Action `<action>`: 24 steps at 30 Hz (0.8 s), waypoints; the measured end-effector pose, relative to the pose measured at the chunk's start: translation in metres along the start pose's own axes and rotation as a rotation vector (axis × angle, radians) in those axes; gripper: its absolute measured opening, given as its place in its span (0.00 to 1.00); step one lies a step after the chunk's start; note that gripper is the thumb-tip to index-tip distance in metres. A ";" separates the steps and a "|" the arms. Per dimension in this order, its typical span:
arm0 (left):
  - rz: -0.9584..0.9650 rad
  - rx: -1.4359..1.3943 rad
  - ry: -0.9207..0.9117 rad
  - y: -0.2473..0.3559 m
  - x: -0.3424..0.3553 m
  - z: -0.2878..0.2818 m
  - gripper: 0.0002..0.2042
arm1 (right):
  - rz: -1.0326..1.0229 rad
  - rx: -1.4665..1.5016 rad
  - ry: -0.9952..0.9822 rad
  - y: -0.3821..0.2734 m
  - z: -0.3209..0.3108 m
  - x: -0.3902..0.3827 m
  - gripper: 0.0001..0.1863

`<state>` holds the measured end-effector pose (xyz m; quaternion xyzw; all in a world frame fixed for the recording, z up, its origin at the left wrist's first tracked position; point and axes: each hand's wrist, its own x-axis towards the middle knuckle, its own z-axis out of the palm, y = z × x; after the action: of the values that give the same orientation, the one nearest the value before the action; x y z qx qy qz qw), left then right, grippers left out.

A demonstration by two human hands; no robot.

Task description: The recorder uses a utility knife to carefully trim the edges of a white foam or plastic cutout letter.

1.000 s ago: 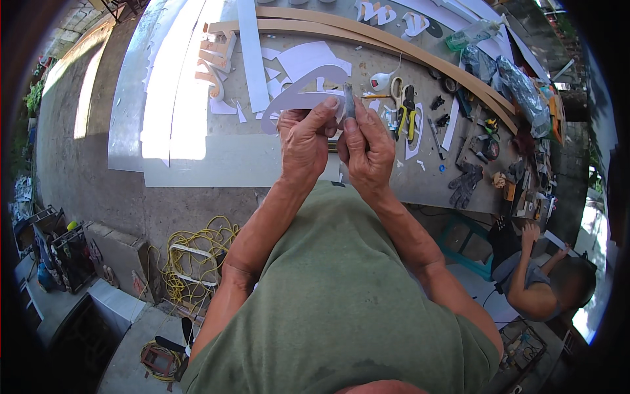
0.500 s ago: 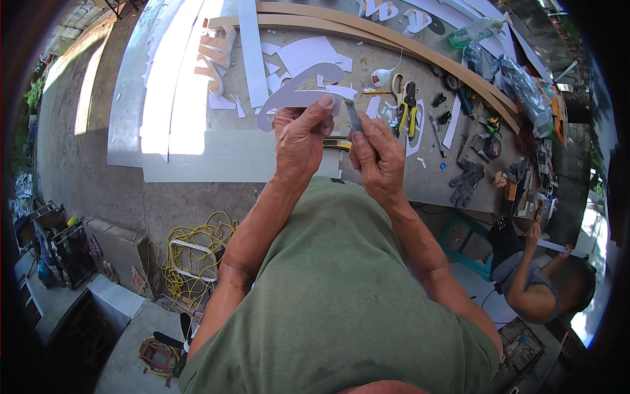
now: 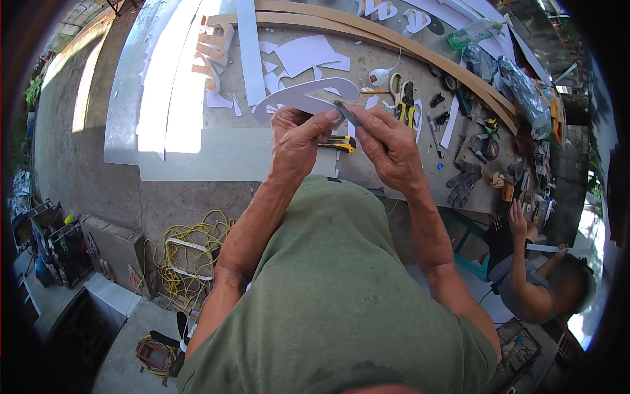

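My left hand [image 3: 294, 146] pinches a curved white cut-out piece [image 3: 287, 100] of thin sheet, shaped like a rounded letter, and holds it tilted above the table. In my right hand [image 3: 392, 146] is a narrow flat grey blade-like tool [image 3: 348, 115], gripped between thumb and fingers. Its tip meets the inner edge of the white piece, close to my left thumb. Under and between my hands, a yellow and black tool [image 3: 340, 143], which looks like a utility knife, lies on the table. My left fingers are partly hidden behind the piece.
White sheet scraps [image 3: 305, 54] litter the worktable [image 3: 420, 190]. Long brown strips [image 3: 394, 41] cross its far side. Scissors [image 3: 396, 85], yellow-handled pliers [image 3: 407, 102] and a grey glove [image 3: 463, 184] lie to the right. Another person [image 3: 525, 282] sits at the lower right.
The white piece has tilted flatter and its right end has swung rightward. My right hand has shifted right and slightly down, and the tool now slants more. More of the yellow-black tool shows.
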<state>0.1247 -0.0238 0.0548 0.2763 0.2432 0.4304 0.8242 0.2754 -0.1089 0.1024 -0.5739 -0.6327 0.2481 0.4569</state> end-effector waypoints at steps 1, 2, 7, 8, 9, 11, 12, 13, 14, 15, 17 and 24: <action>-0.023 0.012 0.008 0.000 0.000 -0.001 0.07 | 0.046 0.020 -0.030 0.000 -0.003 0.003 0.21; -0.029 0.010 0.010 -0.001 -0.001 -0.001 0.07 | 0.099 0.037 -0.056 -0.001 -0.005 0.002 0.21; -0.019 0.015 -0.049 -0.002 -0.001 -0.010 0.07 | 0.040 -0.020 -0.092 -0.001 -0.003 0.002 0.20; -0.018 0.015 -0.047 -0.002 -0.001 -0.011 0.07 | 0.069 -0.001 -0.078 -0.003 -0.002 -0.004 0.20; -0.037 -0.006 -0.032 -0.002 -0.001 -0.010 0.08 | 0.099 0.019 -0.064 -0.004 -0.002 -0.007 0.20; -0.060 -0.029 -0.018 -0.002 -0.001 -0.011 0.08 | 0.092 0.024 -0.050 -0.002 0.002 -0.001 0.20; -0.051 -0.032 -0.031 -0.002 -0.001 -0.011 0.08 | 0.085 0.028 -0.033 -0.002 0.005 0.000 0.20; -0.043 -0.034 -0.043 -0.003 -0.002 -0.011 0.07 | 0.089 0.028 -0.031 -0.003 0.009 -0.002 0.20; -0.039 -0.033 -0.042 -0.003 -0.002 -0.010 0.07 | 0.107 0.057 0.027 -0.003 0.017 -0.002 0.20; -0.088 -0.081 0.024 -0.004 -0.003 -0.007 0.07 | 0.125 0.086 0.086 -0.002 0.022 -0.003 0.20; -0.189 -0.184 0.071 -0.008 -0.002 -0.014 0.08 | 0.151 0.076 0.106 0.004 0.034 -0.015 0.21; -0.218 -0.384 0.010 -0.010 0.008 -0.034 0.04 | 0.349 0.371 0.181 0.014 0.045 -0.039 0.21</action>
<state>0.1129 -0.0134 0.0219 0.0843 0.1894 0.3784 0.9022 0.2406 -0.1337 0.0589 -0.6006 -0.4246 0.3823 0.5593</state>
